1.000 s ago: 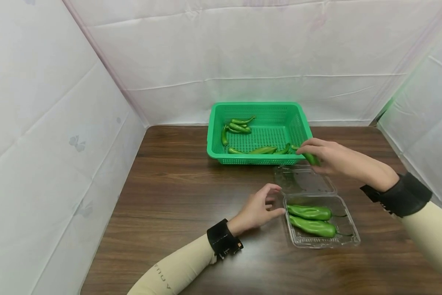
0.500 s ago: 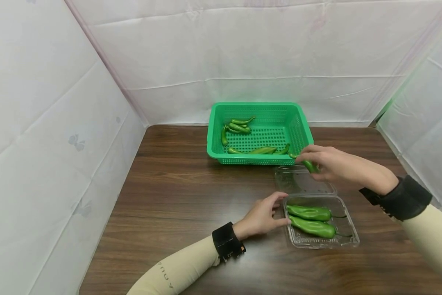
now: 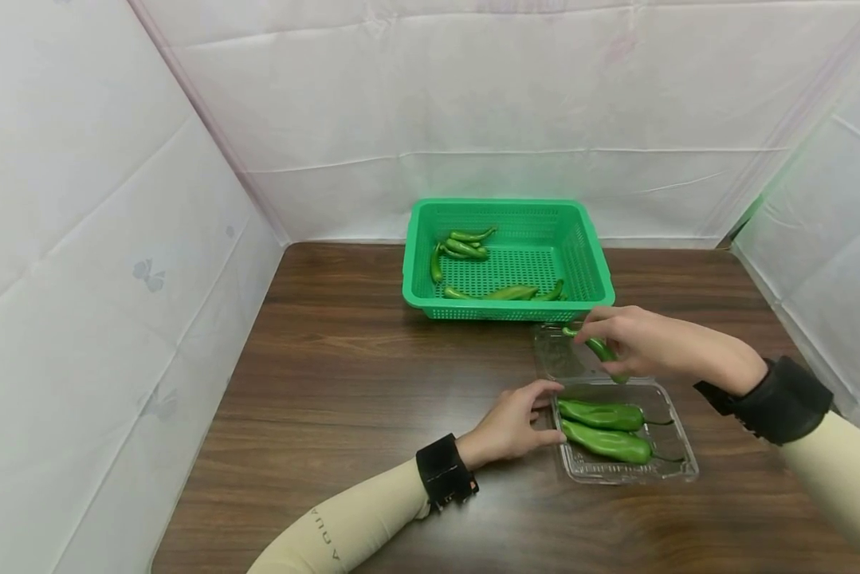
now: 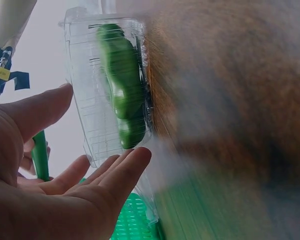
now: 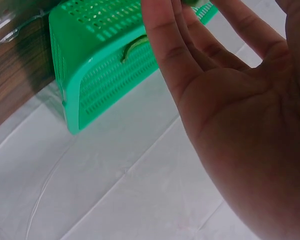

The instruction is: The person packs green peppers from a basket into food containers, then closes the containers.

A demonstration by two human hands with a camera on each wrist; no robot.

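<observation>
Head view: right hand (image 3: pixel 641 341) pinches a green pepper (image 3: pixel 602 351) above the clear clamshell's (image 3: pixel 677 470) open lid, just near of the green basket (image 3: pixel 504 209). Left hand (image 3: pixel 510 424), fingers relaxed and straight, touches the clamshell's left edge on the bench (image 3: pixel 343 375). Two peppers (image 3: pixel 605 428) lie inside it. Left wrist view adds the open palm (image 4: pixel 50 200) beside the clamshell wall. Right wrist view shows only palm (image 5: pixel 240 110) and basket side; the grip is hidden there.
</observation>
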